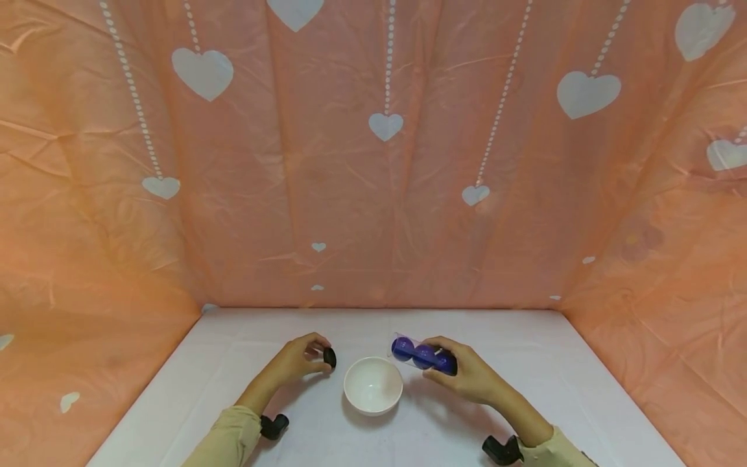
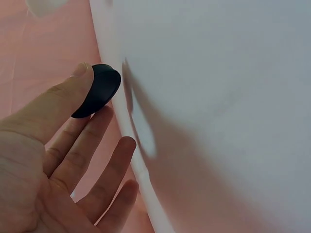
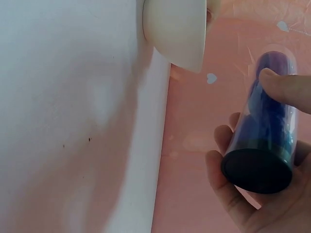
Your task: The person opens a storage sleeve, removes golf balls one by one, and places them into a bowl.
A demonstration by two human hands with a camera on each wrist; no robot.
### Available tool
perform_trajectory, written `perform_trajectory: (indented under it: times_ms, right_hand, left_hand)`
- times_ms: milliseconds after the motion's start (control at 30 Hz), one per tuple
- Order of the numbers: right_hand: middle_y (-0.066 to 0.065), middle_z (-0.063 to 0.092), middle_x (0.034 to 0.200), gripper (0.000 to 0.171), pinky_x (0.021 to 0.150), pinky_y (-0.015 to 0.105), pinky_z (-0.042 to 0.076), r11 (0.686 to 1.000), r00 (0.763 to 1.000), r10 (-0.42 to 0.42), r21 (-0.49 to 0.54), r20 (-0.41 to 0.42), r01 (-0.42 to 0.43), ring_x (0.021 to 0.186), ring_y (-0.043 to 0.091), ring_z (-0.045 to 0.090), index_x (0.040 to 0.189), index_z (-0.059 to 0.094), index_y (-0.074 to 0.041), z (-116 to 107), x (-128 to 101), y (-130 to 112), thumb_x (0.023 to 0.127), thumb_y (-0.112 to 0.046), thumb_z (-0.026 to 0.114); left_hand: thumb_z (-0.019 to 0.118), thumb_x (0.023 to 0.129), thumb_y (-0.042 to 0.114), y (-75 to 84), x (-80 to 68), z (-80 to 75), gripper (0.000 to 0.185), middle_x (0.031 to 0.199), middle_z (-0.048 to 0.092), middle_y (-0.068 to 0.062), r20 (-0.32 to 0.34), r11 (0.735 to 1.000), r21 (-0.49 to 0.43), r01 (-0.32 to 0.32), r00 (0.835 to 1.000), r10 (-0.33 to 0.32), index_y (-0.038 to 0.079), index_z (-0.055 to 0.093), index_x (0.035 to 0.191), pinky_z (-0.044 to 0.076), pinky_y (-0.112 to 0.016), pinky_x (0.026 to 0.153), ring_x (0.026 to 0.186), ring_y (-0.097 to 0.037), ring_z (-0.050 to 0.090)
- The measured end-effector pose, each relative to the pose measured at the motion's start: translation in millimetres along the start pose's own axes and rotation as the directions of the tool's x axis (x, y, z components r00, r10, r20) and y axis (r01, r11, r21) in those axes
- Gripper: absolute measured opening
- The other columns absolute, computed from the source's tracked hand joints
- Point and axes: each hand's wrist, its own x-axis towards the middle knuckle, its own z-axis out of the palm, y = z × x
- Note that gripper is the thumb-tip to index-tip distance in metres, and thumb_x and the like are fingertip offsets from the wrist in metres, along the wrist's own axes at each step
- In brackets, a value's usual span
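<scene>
Gripping clear tube (image 1: 423, 355), right hand (image 1: 467, 376); wrist view alone shows black base. Left hand (image 1: 294, 360) pinches cap (image 1: 329, 357), probably lid.

White bowl (image 1: 373, 386), blue balls (image 1: 424, 355), black cap (image 1: 329, 357)

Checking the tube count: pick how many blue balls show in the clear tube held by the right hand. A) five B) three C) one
B, since the head view shows three blue balls in a row inside the clear tube that the right hand holds above the table.
</scene>
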Motion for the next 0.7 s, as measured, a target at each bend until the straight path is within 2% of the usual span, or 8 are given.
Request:
perform_trajectory:
  times_ms: [233, 467, 600, 700]
  right_hand:
    - [0.000, 0.073, 0.121, 0.044, 0.095, 0.032, 0.058, 1.000, 1.000, 0.009, 0.003, 0.016, -0.009, 0.104, 0.012, 0.067, 0.135, 0.068, -0.017, -0.1, 1.2, -0.5, 0.096, -0.029, 0.084]
    - [0.000, 0.072, 0.124, 0.042, 0.094, 0.031, 0.057, 1.000, 0.999, 0.020, -0.005, 0.026, -0.020, 0.105, 0.012, 0.065, 0.134, 0.068, -0.017, -0.5, -0.1, -0.5, 0.096, -0.025, 0.084]
    - [0.000, 0.072, 0.124, 0.041, 0.094, 0.030, 0.057, 1.000, 0.999, 0.020, -0.003, 0.025, -0.020, 0.104, 0.011, 0.065, 0.134, 0.069, -0.017, -0.7, -0.7, -0.8, 0.096, -0.024, 0.084]
    - [0.000, 0.072, 0.124, 0.042, 0.094, 0.030, 0.057, 1.000, 1.000, 0.009, 0.000, 0.023, -0.009, 0.104, 0.011, 0.065, 0.135, 0.069, -0.017, -1.4, -0.5, -1.7, 0.096, -0.026, 0.084]
  left_hand:
    - [0.092, 0.085, 0.013, -3.5, -0.4, 2.0, 0.039, 0.112, 0.076, -0.011, -0.019, 0.999, 0.038, 0.012, 1.000, -0.012, 0.005, 0.071, 0.117, 0.059, -0.054, 0.096, 0.106, -0.037, 0.072]
    - [0.095, 0.084, 0.022, -0.2, 1.3, 3.2, 0.036, 0.112, 0.076, -0.002, -0.075, 0.977, 0.144, 0.158, 0.986, -0.148, 0.018, 0.074, 0.113, 0.056, -0.057, 0.098, 0.107, -0.029, 0.069]
    - [0.095, 0.083, 0.024, 1.2, 1.5, 3.1, 0.036, 0.113, 0.076, -0.004, -0.088, 0.968, 0.181, 0.173, 0.983, -0.159, 0.017, 0.075, 0.112, 0.054, -0.059, 0.100, 0.111, -0.032, 0.067]
    - [0.096, 0.081, 0.024, 1.9, 0.4, 2.7, 0.037, 0.115, 0.076, -0.007, -0.101, 0.964, 0.213, 0.159, 0.985, -0.140, 0.014, 0.076, 0.111, 0.051, -0.061, 0.103, 0.116, -0.038, 0.065]
